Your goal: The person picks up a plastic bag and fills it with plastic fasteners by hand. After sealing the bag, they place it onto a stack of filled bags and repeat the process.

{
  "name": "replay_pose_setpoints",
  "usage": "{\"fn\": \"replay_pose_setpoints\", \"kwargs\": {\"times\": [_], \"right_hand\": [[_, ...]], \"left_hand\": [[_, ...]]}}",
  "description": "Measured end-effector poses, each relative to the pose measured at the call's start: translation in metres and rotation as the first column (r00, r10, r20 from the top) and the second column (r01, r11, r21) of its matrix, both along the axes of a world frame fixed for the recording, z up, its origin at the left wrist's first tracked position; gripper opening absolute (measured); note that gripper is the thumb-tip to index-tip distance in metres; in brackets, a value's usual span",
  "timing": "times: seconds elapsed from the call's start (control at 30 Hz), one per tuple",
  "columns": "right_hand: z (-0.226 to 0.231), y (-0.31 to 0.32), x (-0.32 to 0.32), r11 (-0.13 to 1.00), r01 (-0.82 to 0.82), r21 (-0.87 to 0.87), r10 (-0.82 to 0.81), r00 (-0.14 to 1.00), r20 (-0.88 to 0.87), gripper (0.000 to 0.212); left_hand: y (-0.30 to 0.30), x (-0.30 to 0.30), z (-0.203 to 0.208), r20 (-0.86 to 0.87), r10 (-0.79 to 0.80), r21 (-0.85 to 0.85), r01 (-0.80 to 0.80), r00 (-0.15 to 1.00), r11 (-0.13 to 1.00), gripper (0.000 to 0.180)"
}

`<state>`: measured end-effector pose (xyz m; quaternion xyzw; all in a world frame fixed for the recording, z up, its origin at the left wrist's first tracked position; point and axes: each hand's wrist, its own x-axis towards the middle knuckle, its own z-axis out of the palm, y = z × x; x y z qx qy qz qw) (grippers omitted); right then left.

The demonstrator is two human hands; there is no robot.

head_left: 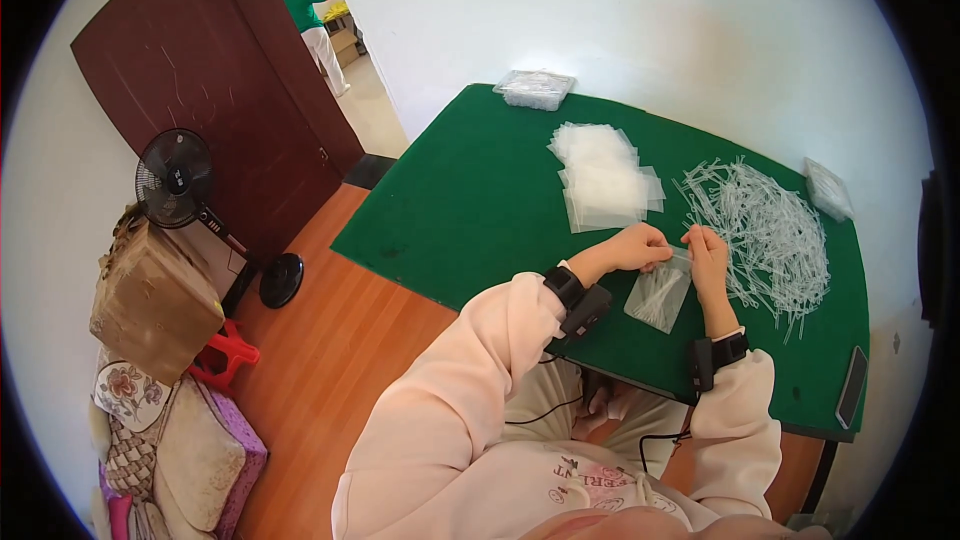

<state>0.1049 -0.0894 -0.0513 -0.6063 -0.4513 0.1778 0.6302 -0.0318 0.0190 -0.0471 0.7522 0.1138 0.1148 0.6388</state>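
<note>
Between my hands is a small clear plastic bag (pixel 657 298) with several thin clear plastic pieces inside. My left hand (pixel 636 247) pinches the bag's top edge at its left corner. At the right corner, the fingers of my right hand (pixel 708 258) are closed on the same edge. Just beyond my hands lies a loose stack of flat, translucent bags (pixel 602 180). A wide heap of thin clear plastic sticks with looped ends (pixel 765 235) spreads to the right of my right hand.
A green-covered table (pixel 440 200) carries everything. Filled clear packs stand at its far left corner (pixel 537 88) and right edge (pixel 828 189). A phone (pixel 852 387) lies near the right front corner. On the floor at left are a fan (pixel 180 180) and a cardboard box (pixel 155 300). A person (pixel 310 20) stands beyond the doorway.
</note>
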Motion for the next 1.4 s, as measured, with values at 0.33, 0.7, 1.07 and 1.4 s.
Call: {"fn": "replay_pose_setpoints", "kwargs": {"times": [0.33,0.7,1.07,1.4], "right_hand": [[-0.0033,0.0026,0.0019,1.0,-0.009,0.017,0.009,1.0,0.012,0.03],[-0.0002,0.0002,0.0009,1.0,-0.013,-0.008,0.014,0.999,0.029,0.029],[-0.0031,0.0021,-0.0017,1.0,0.003,0.019,-0.005,0.996,0.084,0.029],[0.0,0.0053,-0.003,1.0,0.004,0.027,-0.007,0.994,0.113,0.027]], "left_hand": [[-0.0006,0.0001,0.0014,0.001,0.004,0.064,-0.004,1.0,0.998,0.021],[-0.0026,0.0009,0.0017,-0.004,0.015,0.147,-0.014,1.0,0.989,0.022],[-0.0031,0.0019,-0.0053,0.028,0.028,0.178,-0.033,0.999,0.984,0.024],[0.0055,0.0022,-0.006,-0.018,-0.017,0.129,0.019,1.0,0.991,0.02]]}}
